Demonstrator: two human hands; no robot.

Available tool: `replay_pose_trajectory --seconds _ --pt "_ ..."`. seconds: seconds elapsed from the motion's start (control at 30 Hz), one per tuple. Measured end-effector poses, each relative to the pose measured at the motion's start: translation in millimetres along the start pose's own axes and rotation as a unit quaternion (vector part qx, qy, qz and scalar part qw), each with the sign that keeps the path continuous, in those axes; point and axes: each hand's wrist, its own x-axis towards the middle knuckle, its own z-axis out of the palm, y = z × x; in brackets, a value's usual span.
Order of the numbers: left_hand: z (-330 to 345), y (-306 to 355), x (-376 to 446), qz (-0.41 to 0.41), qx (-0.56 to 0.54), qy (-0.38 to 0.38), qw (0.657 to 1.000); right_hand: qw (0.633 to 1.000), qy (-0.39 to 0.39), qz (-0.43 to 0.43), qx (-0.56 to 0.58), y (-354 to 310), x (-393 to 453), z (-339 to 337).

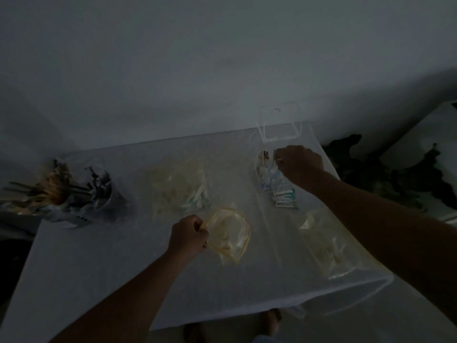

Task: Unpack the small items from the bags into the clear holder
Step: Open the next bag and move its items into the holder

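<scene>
open bag [228, 233] in left hand [188, 235] grip

scene dim and blurred throughout. small items [284, 199] too blurred for identification. contents of the open bag [228, 233] not resolved. right hand [299, 164] fingertips hidden. both arms cut off by lower edge.

left hand [189, 235] grips open plastic bag [228, 235] on desk [99, 256] | right hand [299, 164] closed over clear holder [272, 177] | small packets [284, 198] beside holder | dim room
</scene>
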Motion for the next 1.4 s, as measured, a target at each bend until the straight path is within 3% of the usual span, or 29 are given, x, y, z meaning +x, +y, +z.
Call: replay_pose_trajectory --seconds 0.2,0.37,0.47,0.5,0.6,0.67,0.73,0.87,1.0,1.07,1.13,1.23,1.27,1.33,1.4 --pt "5 7 -1 0.001 0.001 -0.013 1.0 0.98 -0.185 -0.023 -0.063 -4 13 18" --pt "4 8 0 -0.002 -0.003 -0.029 1.0 0.999 -0.052 0.0 -0.001 -7 12 9" --pt "3 7 3 0.0 0.007 -0.04 0.999 0.993 0.065 -0.063 0.079 -24 -10 0" --pt "2 7 4 -0.001 0.007 -0.039 0.999 0.99 0.06 -0.079 0.102 -33 -22 -1" --pt "4 11 4 -0.007 -0.002 -0.024 1.0 0.98 -0.14 -0.041 0.136 -68 -67 12" --pt "5 17 2 -0.025 -0.023 -0.02 0.999 0.945 -0.265 0.04 0.186 -87 -101 30" --pt "10 23 -2 -0.053 -0.063 -0.044 0.996 0.898 -0.31 0.111 0.291 -102 -130 51" --pt "22 29 -9 -0.06 -0.152 -0.17 0.972 0.871 -0.191 0.186 0.412 -113 -170 88" --pt "32 22 -9 0.067 -0.13 -0.09 0.985 0.841 -0.154 0.259 0.449 -95 -187 88" --pt "39 20 -13 0.098 -0.133 -0.096 0.982 0.839 -0.159 0.263 0.45 -83 -190 89" --pt "50 23 -22 0.057 -0.185 -0.148 0.97 0.834 -0.186 0.233 0.464 -76 -189 90" --pt "68 35 -34 -0.049 -0.282 -0.207 0.935 0.766 -0.22 0.16 0.582 -71 -191 91" --pt "72 40 -36 -0.078 -0.31 -0.22 0.922 0.758 -0.235 0.134 0.593 -71 -192 90" --pt "74 51 -39 -0.124 -0.352 -0.238 0.897 0.776 -0.244 0.115 0.57 -71 -196 92" --pt "72 54 -40 -0.079 -0.298 -0.206 0.929 0.802 -0.211 0.158 0.537 -68 -198 98"
